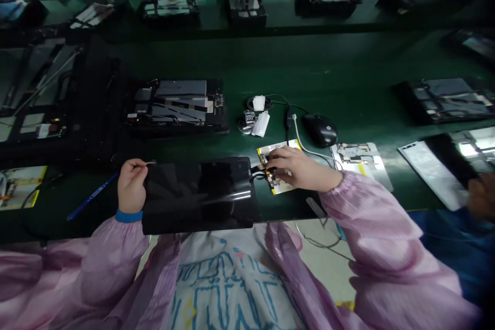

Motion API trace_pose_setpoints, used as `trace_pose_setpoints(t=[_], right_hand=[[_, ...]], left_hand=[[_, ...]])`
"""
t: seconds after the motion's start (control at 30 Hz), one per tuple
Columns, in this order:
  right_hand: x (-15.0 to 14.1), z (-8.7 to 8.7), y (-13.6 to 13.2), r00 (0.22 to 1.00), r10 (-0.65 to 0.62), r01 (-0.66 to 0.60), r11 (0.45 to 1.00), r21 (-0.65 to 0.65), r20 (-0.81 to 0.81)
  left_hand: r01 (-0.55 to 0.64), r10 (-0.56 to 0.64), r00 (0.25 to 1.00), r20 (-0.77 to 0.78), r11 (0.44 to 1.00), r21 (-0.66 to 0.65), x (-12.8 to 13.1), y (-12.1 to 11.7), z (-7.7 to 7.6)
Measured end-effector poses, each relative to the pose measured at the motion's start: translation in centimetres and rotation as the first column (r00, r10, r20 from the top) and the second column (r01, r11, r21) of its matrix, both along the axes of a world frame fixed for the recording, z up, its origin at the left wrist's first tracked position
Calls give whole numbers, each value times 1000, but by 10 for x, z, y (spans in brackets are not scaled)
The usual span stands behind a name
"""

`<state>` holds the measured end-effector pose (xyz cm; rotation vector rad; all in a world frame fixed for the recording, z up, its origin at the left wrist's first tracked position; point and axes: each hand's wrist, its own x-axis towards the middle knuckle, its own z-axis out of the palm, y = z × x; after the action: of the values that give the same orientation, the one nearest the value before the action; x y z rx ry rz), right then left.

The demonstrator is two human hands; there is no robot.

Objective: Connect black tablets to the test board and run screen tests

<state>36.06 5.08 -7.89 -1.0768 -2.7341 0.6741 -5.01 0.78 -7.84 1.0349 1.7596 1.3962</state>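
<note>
A dark, glossy screen panel (197,196) lies at the table's front edge, directly before me. At its upper left corner, my left hand (130,185) is closed in a pinch, with a small pale tab (150,163) showing at the fingertips. Short black cables (258,175) run from the panel's right side to a circuit board (286,185) with yellow edges. My right hand (299,167) rests over that board, its fingers bent together at the end of a flat cable (256,168). Those fingers partly hide the connector.
Behind the board are a black mouse (320,130), a coiled cable (251,103) and a small metal device (247,121). Opened tablet units (178,105) stand left and right. A blue pen (93,196) lies left. Another person's hand (481,196) is at the far right.
</note>
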Motion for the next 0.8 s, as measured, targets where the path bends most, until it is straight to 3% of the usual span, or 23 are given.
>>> trace_pose_setpoints(t=[0.23,0.53,0.67,0.73,0.8], right_hand=[[-16,10,32,951,199,-175,977,-118,237],[-27,15,25,954,170,-151,984,-94,248],[-15,9,8,997,5,1,997,-71,81],[-11,1,-11,981,-194,194,981,-30,-1],[-13,-9,-33,908,-410,413,910,25,-91]], left_hand=[[-18,18,999,42,1000,-16,-1,0,0],[20,-20,1000,6,999,-25,-4,-1,-3],[21,-22,999,-29,999,-38,-4,-2,-3],[12,-14,999,-47,999,-40,-5,-3,-3],[6,-8,998,-56,999,-34,-4,-5,-3]])
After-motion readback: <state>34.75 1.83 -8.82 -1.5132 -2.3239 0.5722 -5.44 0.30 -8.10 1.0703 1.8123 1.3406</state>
